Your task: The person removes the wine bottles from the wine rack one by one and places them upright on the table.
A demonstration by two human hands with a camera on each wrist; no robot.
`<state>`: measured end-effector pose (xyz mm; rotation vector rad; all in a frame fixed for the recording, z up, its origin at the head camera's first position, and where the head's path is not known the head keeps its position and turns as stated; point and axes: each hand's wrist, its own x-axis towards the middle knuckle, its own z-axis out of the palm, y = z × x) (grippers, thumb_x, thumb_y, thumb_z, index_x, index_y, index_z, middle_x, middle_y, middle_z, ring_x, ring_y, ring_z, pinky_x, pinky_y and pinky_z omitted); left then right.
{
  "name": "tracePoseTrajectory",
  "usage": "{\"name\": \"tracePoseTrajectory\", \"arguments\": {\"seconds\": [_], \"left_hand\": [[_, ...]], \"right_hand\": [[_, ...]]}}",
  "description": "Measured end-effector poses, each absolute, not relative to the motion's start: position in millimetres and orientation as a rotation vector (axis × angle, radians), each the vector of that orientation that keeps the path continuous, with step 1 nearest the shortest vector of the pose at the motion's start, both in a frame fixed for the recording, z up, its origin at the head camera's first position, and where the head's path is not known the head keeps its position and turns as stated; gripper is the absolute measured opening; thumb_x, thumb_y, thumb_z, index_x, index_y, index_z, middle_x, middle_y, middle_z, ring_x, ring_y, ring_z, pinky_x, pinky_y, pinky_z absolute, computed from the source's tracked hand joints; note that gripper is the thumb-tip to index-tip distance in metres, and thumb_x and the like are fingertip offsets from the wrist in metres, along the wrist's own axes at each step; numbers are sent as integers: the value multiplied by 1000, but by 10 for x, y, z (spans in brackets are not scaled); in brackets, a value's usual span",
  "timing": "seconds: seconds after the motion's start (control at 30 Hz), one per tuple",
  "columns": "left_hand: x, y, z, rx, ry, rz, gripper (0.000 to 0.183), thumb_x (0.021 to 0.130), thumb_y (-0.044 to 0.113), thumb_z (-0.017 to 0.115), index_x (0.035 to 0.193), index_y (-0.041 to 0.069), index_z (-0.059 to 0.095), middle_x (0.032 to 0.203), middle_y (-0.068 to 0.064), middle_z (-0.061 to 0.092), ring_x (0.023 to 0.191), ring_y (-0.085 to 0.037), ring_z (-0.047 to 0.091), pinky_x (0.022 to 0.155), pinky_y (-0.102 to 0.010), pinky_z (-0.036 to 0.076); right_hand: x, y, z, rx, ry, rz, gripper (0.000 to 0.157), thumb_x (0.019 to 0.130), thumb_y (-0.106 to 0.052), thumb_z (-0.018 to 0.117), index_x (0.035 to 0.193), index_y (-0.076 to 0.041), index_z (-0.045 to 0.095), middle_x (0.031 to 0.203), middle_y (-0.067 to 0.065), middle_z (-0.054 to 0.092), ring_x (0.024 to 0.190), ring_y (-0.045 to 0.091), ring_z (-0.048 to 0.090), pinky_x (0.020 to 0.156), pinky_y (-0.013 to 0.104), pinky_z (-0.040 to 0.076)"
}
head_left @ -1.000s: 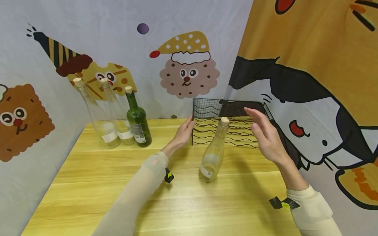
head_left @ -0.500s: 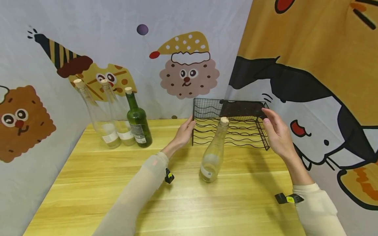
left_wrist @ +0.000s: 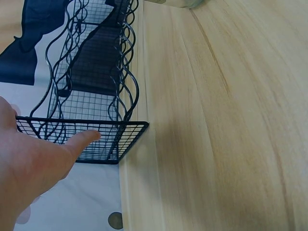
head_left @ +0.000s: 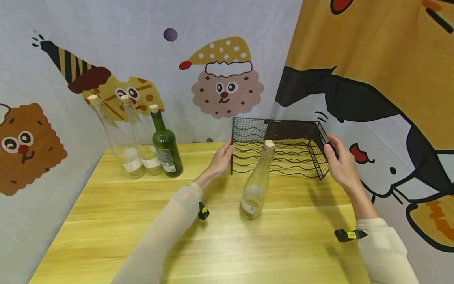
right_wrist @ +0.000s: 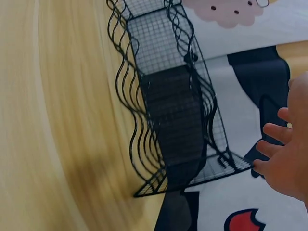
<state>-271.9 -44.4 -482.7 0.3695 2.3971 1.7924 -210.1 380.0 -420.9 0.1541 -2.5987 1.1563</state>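
A black wire bottle rack (head_left: pixel 276 152) with wavy bars and mesh ends stands at the back of the table by the wall cloth. My left hand (head_left: pixel 220 161) touches its left end; in the left wrist view the thumb (left_wrist: pixel 83 140) lies straight along the mesh. At the rack's right end is my right hand (head_left: pixel 341 163), fingertips right at the mesh edge in the head view. The right wrist view has its fingers (right_wrist: pixel 274 132) loosely spread beside that end. A clear corked glass bottle (head_left: pixel 253 193) stands upright in front of the rack, overlapping its bars.
Two more clear corked bottles (head_left: pixel 132 163) and a green corked bottle (head_left: pixel 165 146) stand together at the back left of the wooden table (head_left: pixel 142 221). A cartoon-printed cloth (head_left: pixel 142 35) hangs close behind the rack and along its right side.
My right hand has moved right and slightly down, from above the rack's right part to its right end. My left hand, the rack and the bottles look unmoved.
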Motion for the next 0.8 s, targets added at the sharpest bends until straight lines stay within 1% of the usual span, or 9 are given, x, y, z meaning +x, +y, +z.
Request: {"name": "tracePoseTrajectory", "arguments": {"seconds": [0.03, 0.1, 0.17, 0.2, 0.27, 0.33, 0.47, 0.57, 0.8], "left_hand": [[-2718, -444, -4828, 372, 2396, 1800, 63, 125, 47, 33, 183, 32, 14, 151, -26, 69, 134, -33, 72, 143, -54, 33], [-2719, -443, -4834, 366, 2400, 1801, 63, 124, 48, 33, 183, 32, 15, 113, -28, 76, 93, -31, 70, 139, -54, 40], [-2723, -443, -4839, 355, 2411, 1796, 63, 124, 50, 33, 183, 33, 16, 95, -22, 71, 89, -28, 68, 139, -53, 41], [-2725, -443, -4841, 359, 2406, 1796, 64, 124, 50, 33, 183, 33, 16, 99, -23, 73, 92, -30, 70, 139, -54, 40], [-2726, -446, -4839, 363, 2400, 1793, 64, 124, 51, 33, 183, 33, 15, 122, -28, 75, 128, -33, 74, 142, -54, 35], [-2726, -448, -4834, 369, 2395, 1790, 64, 124, 50, 32, 183, 33, 13, 159, -25, 63, 162, -33, 53, 145, -53, 28], [-2717, -450, -4818, 378, 2378, 1780, 64, 124, 49, 32, 183, 32, 11, 182, -20, 39, 169, -35, 42, 146, -53, 24], [-2713, -451, -4818, 382, 2382, 1783, 65, 124, 49, 32, 183, 31, 12, 166, -25, 56, 164, -37, 49, 146, -54, 24], [-2709, -452, -4818, 390, 2392, 1776, 67, 123, 55, 31, 183, 32, 12, 189, -12, 28, 172, -33, 37, 146, -54, 25]], "right_hand": [[-2104, 3818, -4218, 139, -2611, 1150, 65, 123, -45, 39, 179, -13, 32, 184, 23, 34, 169, 55, 32, 131, 81, 28], [-2116, 3851, -4244, 115, -2629, 1139, 66, 123, -47, 38, 179, -13, 31, 184, 24, 33, 168, 56, 32, 130, 82, 29], [-2125, 3882, -4267, 96, -2643, 1129, 67, 123, -48, 39, 179, -12, 31, 184, 26, 32, 168, 57, 32, 129, 83, 30], [-2129, 3896, -4283, 89, -2649, 1125, 67, 123, -48, 39, 179, -12, 31, 183, 27, 32, 167, 58, 32, 128, 83, 30], [-2143, 3924, -4319, 74, -2665, 1117, 69, 123, -49, 38, 179, -10, 30, 183, 29, 31, 166, 60, 32, 127, 84, 30], [-2160, 3951, -4355, 56, -2686, 1114, 71, 123, -50, 37, 180, -9, 27, 184, 31, 28, 166, 61, 30, 127, 85, 30], [-2204, 4007, -4445, 28, -2714, 1116, 75, 122, -53, 36, 180, -7, 23, 185, 32, 24, 167, 63, 27, 127, 86, 28], [-2234, 4047, -4516, 22, -2713, 1125, 75, 123, -52, 35, 181, -6, 21, 183, 35, 26, 164, 64, 30, 126, 85, 30], [-2263, 4086, -4574, -4, -2717, 1197, 78, 123, -53, 29, 181, -3, 15, 185, 33, 22, 166, 61, 29, 129, 82, 30]]}}
